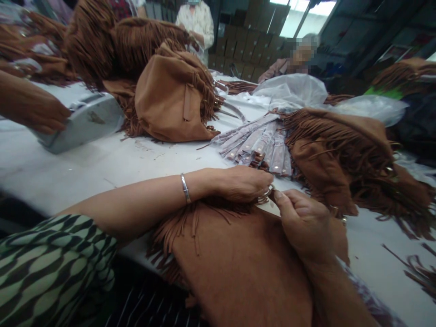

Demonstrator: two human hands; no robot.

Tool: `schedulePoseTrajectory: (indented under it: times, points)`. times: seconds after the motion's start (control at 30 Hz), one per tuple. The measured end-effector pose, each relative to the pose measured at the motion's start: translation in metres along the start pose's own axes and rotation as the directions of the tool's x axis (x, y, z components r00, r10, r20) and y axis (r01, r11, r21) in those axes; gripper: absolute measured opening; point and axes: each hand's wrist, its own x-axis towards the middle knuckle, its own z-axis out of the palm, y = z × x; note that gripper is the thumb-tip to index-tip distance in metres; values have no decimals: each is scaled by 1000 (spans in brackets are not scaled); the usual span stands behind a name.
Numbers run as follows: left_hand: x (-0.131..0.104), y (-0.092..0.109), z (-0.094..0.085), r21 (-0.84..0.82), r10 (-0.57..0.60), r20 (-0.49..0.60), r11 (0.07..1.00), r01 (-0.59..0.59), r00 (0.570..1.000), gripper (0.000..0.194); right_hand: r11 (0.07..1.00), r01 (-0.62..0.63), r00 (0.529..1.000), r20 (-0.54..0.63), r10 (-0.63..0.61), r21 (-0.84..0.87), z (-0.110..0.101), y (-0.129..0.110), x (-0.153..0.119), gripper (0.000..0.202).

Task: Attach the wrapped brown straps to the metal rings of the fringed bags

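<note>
A brown suede-like bag (238, 263) with fringe lies across the table edge in front of me. My left hand (241, 182), a silver bracelet on its wrist, reaches over the bag's far edge, fingers closed at a metal ring (265, 197). My right hand (303, 218) is closed beside it, thumb and finger pinching a small brown strap end (272, 194) at the ring. The left fingertips are partly hidden, so their exact hold is unclear. Just beyond my hands lie several plastic-wrapped straps (260, 141) with metal studs.
Fringed brown bags stand at the back left (170, 97) and lie at the right (337, 154). Another person's hand (37, 104) touches a grey wedge-shaped object (85, 120) at left. Clear plastic bags (293, 88) and two people are beyond. Loose fringe strips (420, 270) lie at right.
</note>
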Motion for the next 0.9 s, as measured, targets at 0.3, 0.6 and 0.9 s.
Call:
schedulePoseTrajectory:
  times: [0.3,0.6,0.9]
  points:
    - [-8,21,15,281,-67,-264,949,143,962,31,950,-130,966,251,58,283,-15,13,7,33]
    - [-1,21,16,311,-51,-154,946,97,987,21,929,-228,958,235,162,291,-14,2,1,32]
    - [-10,22,6,233,134,3,964,-131,991,20,544,-653,719,657,227,527,-18,11,8,36]
